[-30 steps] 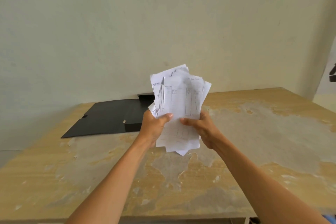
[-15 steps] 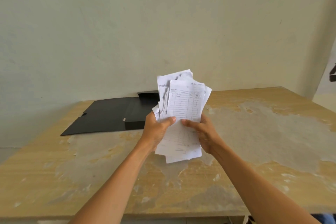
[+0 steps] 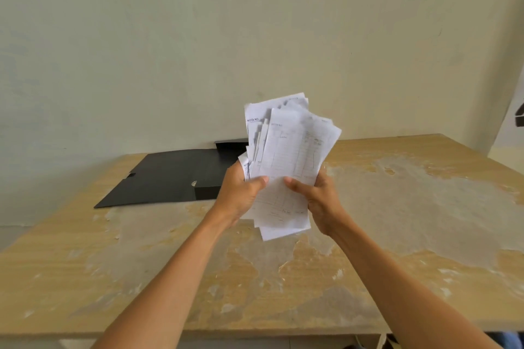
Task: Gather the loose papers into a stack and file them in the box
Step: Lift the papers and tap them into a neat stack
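Observation:
A fanned, uneven bunch of white printed papers (image 3: 292,150) stands upright in the air above the table's middle. My left hand (image 3: 239,193) grips its left edge with the thumb across the front. My right hand (image 3: 317,198) grips its right edge, thumb also on the front sheet. The sheets' top and bottom edges are not aligned. Behind the papers, a black file box (image 3: 170,176) lies open and flat on the table near the wall; its right part is hidden by the papers and my left hand.
The worn wooden table (image 3: 397,221) has peeling, patchy veneer and runs up to a pale wall. Its front edge lies just below my forearms. A dark object (image 3: 520,115) shows at the far right edge.
The bunch has stayed in both hands while shifting slightly; the sheets have slid against each other and the bottom edges hang a little lower.

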`<state>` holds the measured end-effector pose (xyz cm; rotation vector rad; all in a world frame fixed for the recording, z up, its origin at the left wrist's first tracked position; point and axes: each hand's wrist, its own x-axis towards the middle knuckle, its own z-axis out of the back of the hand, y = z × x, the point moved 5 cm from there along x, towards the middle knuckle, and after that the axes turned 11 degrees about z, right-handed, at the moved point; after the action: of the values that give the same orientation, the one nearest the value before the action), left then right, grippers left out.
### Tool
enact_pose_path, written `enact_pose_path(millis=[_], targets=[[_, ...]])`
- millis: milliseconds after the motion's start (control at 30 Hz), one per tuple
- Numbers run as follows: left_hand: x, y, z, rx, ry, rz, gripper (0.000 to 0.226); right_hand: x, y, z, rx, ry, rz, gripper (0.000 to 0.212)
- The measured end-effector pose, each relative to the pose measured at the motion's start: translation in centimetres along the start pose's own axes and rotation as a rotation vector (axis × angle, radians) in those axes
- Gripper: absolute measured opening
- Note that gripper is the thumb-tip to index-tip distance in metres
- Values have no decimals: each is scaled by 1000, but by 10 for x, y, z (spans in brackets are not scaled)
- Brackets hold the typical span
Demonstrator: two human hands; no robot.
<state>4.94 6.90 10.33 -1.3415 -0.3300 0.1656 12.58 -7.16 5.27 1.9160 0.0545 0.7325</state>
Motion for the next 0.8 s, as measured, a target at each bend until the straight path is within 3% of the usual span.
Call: enact_pose_path(millis=[167, 433, 533, 667, 800], targets=[[-10, 40, -5, -73, -19, 102, 33, -17, -24, 4, -34, 31, -81, 55], [2, 17, 12, -229, -64, 65, 36, 4, 5, -4, 52, 16, -17, 42], [2, 28, 8, -102, -6, 122, 29, 2, 6, -2, 111, 49, -19, 40], [-3, 34, 2, -44, 25, 122, 27, -3, 2, 0, -22, 112, -59, 52], [0, 24, 2, 35, 52, 85, 26, 0, 6, 6, -12, 49, -48, 53]])
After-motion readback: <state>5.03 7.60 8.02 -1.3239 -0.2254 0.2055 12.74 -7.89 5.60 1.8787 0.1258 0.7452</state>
